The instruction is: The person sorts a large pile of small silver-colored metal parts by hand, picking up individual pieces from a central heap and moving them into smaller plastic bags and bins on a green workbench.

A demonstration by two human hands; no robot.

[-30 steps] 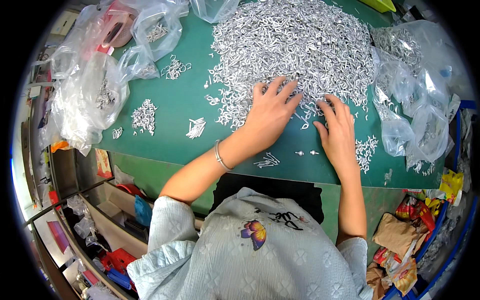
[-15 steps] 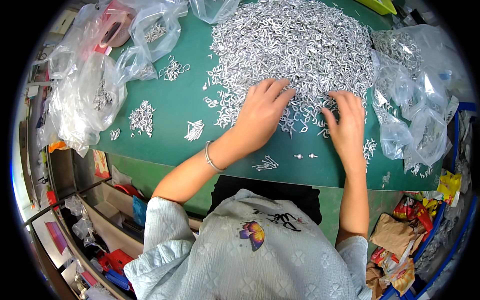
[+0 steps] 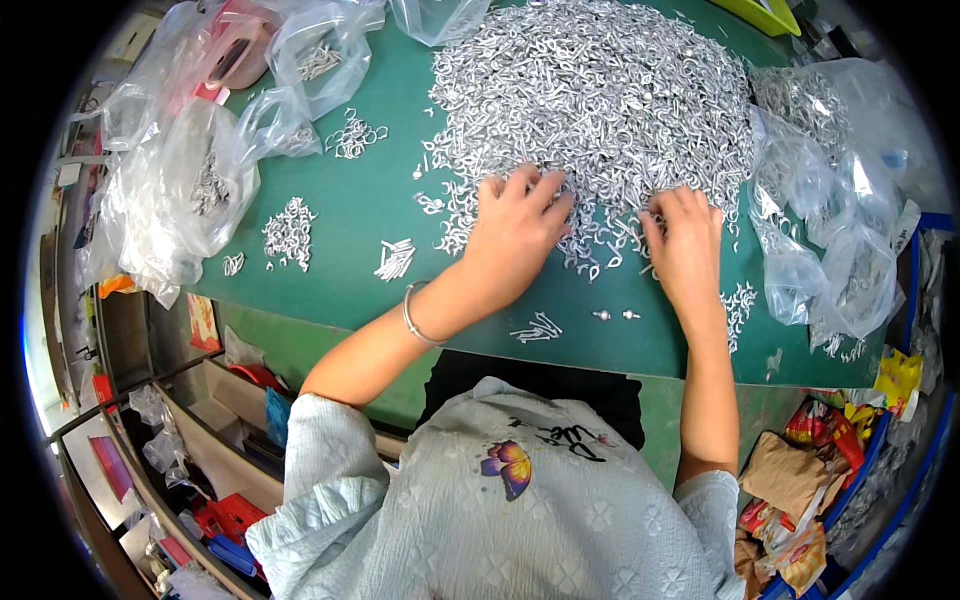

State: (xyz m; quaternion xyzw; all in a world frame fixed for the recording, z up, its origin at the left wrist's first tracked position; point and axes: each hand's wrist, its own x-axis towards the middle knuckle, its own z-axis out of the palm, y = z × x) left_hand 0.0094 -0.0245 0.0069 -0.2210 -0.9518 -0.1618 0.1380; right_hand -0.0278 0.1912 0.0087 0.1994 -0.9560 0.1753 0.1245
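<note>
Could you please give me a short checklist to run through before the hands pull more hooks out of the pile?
1. Left hand on the near edge of the pile of silver hooks: ok.
2. Right hand on the pile too: ok.
3. Bare green mat left of the hands for sorted hooks: ok.
4. Small sorted bunches kept apart from the pile: ok.
5. Clear bags at the right within reach: ok.
6. Whether either hand's fingers grip a hook: cannot tell.

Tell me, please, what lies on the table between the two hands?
In the head view, silver metal hooks from the big pile's near edge lie between the left hand and right hand, on the green table.
</note>
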